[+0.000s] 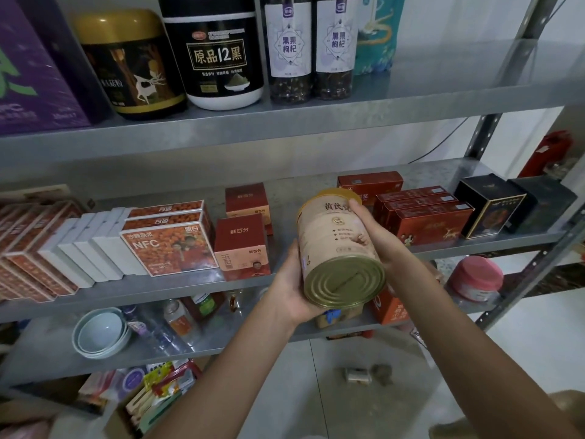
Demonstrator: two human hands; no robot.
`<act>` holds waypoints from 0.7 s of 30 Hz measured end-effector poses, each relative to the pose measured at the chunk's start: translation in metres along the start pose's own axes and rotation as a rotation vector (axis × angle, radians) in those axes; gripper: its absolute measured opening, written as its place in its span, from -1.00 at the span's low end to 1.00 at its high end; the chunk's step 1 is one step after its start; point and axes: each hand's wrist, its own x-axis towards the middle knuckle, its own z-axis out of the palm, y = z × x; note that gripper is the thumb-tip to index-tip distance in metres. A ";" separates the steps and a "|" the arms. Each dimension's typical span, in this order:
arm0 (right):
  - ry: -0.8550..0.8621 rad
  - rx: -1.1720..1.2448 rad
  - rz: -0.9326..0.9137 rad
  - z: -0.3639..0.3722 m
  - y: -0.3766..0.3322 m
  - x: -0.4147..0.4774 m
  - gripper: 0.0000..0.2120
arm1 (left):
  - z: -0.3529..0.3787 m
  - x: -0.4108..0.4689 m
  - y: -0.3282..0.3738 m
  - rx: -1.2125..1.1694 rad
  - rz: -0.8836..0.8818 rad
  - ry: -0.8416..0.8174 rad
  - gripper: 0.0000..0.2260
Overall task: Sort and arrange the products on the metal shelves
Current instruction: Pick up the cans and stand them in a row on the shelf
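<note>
A beige tin can point(332, 245) with a gold lid and a ribbed metal base is held tilted in front of the middle metal shelf point(177, 288), its base towards me. My left hand point(292, 288) grips its lower left side near the base. My right hand point(376, 231) grips its right side, thumb across the label. Behind the can, the shelf has a bare gap between small red boxes point(242, 245) and dark red flat boxes point(424, 213).
The middle shelf also carries orange NFC boxes point(171, 245), white boxes point(79, 248) and black boxes point(489, 205). The top shelf point(443, 99) holds jars, canisters and a purple box. Below are stacked bowls point(101, 335), bottles and a pink-lidded jar point(476, 277).
</note>
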 end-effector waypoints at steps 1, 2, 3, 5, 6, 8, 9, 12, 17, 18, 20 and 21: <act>0.036 -0.088 -0.038 -0.001 -0.006 0.001 -0.47 | -0.001 0.002 0.002 0.070 0.049 0.007 -0.35; 0.075 -0.191 -0.083 -0.003 -0.011 0.001 -0.43 | -0.003 0.002 0.003 0.160 0.105 0.019 -0.33; 0.106 -0.288 -0.120 -0.003 -0.016 0.001 -0.42 | -0.004 0.003 0.003 0.250 0.152 0.029 -0.34; 0.143 -0.437 -0.146 -0.004 -0.021 0.001 -0.40 | -0.005 0.001 0.004 0.366 0.200 0.036 -0.38; 0.145 -0.482 -0.142 -0.004 -0.022 0.000 -0.38 | -0.004 0.001 0.004 0.382 0.206 0.038 -0.40; 0.132 -0.498 -0.122 -0.003 -0.021 0.000 -0.32 | -0.003 0.003 0.002 0.377 0.211 0.042 -0.41; 0.126 -0.475 -0.107 -0.003 -0.021 0.000 -0.30 | -0.002 0.004 0.000 0.362 0.218 0.049 -0.42; 0.089 -0.375 -0.029 -0.005 -0.023 0.001 -0.27 | -0.001 0.008 -0.002 0.298 0.237 0.046 -0.45; 0.032 -0.083 0.016 -0.014 -0.013 0.001 -0.36 | 0.000 0.007 0.003 0.187 0.189 0.000 -0.42; -0.012 -0.004 0.017 -0.013 -0.010 0.000 -0.40 | 0.001 0.007 0.003 0.152 0.158 -0.022 -0.41; -0.072 0.118 0.005 -0.011 -0.004 -0.001 -0.41 | 0.003 0.006 0.001 0.100 0.113 -0.060 -0.38; -0.074 0.156 -0.002 -0.009 -0.002 0.000 -0.40 | 0.004 0.006 0.000 0.091 0.105 -0.067 -0.36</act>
